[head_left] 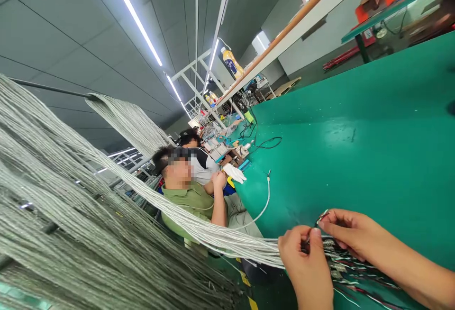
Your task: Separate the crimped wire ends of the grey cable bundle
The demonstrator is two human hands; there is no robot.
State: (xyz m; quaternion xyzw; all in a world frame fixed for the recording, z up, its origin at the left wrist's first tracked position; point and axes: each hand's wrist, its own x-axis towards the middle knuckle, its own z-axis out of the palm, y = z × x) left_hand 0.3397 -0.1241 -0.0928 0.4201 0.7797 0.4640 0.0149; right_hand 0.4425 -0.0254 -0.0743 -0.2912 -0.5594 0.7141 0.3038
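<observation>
A long bundle of whitish braided cables (pixel 220 234) runs down from the left to the green table's near edge. Past my hands, the cables end in many loose black, red and white wires (pixel 359 269). My left hand (pixel 302 253) is closed at the bundle's end, thumb and forefinger pinched round a dark cable end. Just right of it, my right hand (pixel 346 229) pinches thin wire tips (pixel 323 215) between thumb and fingers. Its lower fingers curl above the loose wires. The grip of each hand partly hides the wires.
More cables (pixel 106 234) hang from a rack on the left. One cable (pixel 267 201) curls onto the green table (pixel 337 168). A co-worker in a green shirt (pixel 194 201) sits alongside, near a white glove (pixel 234 173) and small machines (pixel 231 153). A shelf (pixel 284 40) with a bottle (pixel 232 62) runs above.
</observation>
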